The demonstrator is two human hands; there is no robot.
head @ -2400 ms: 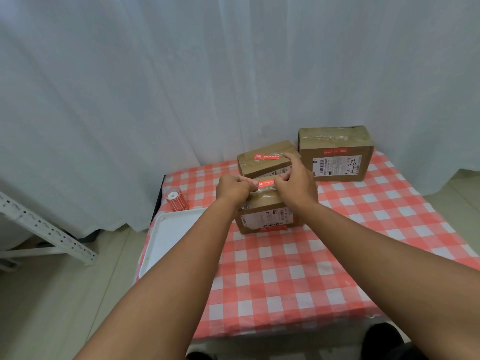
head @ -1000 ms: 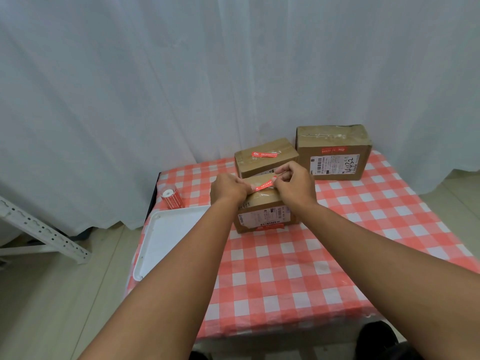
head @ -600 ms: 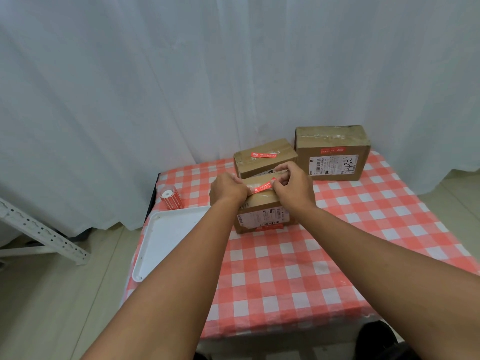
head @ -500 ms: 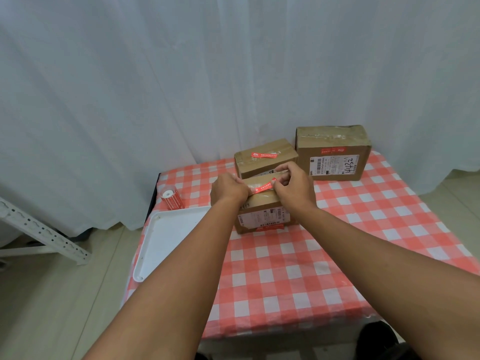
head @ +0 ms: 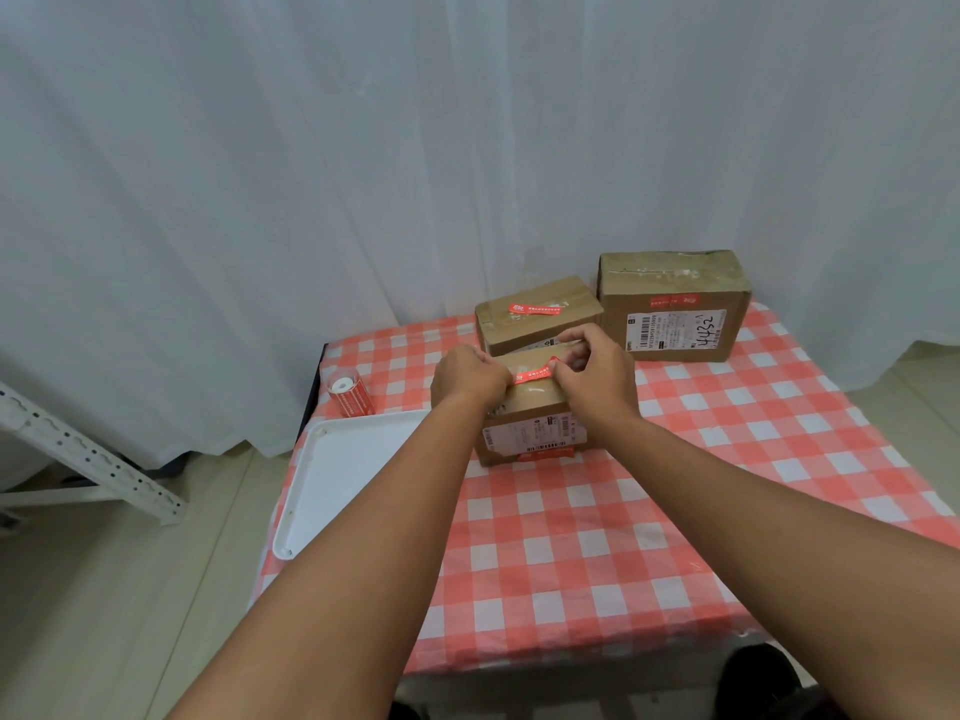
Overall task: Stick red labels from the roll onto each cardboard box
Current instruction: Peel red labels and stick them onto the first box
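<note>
Here, red label atop nearest box, long axis left-right, both hands' grip pinching its ends.

Handwritten black digits, seemingly "4452", are showing sideways on the white shipping label of the rear right cardboard box. Barcodes and print on the other labels are appearing too small to read.
</note>
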